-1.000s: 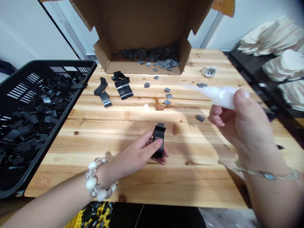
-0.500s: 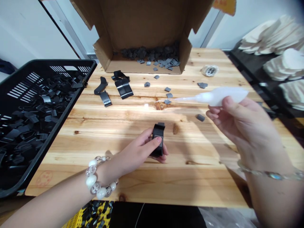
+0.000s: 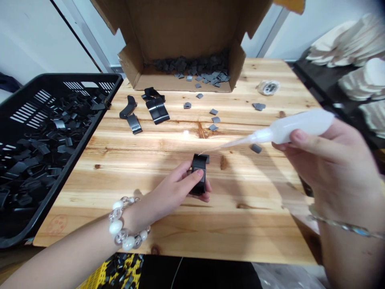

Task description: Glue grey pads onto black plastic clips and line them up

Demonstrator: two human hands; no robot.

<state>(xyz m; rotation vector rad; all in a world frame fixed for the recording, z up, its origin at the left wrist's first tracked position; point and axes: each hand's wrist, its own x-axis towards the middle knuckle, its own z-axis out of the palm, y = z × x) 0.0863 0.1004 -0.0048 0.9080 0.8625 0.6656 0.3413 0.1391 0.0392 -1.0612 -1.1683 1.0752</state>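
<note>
Gripping a black piece (image 3: 199, 162), the left hand (image 3: 177, 184) is midway over the bench (image 3: 132, 164), near the nozzle (image 3: 240, 140) of the white bottle (image 3: 303, 124) clasped in the right hand (image 3: 331, 158); grey chips (image 3: 213, 127) lie before the carton (image 3: 186, 28) at the back edge, a black crate (image 3: 55, 85) by the left edge

Wooden table (image 3: 135, 160), cardboard box (image 3: 180, 32), black pieces (image 3: 158, 112)

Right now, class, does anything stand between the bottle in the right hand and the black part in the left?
Nothing visible does: the bottle's nozzle, from the right hand, ends at the black part's far end; contact is unclear. The left hand's thumb sits nearer the wearer.
</note>
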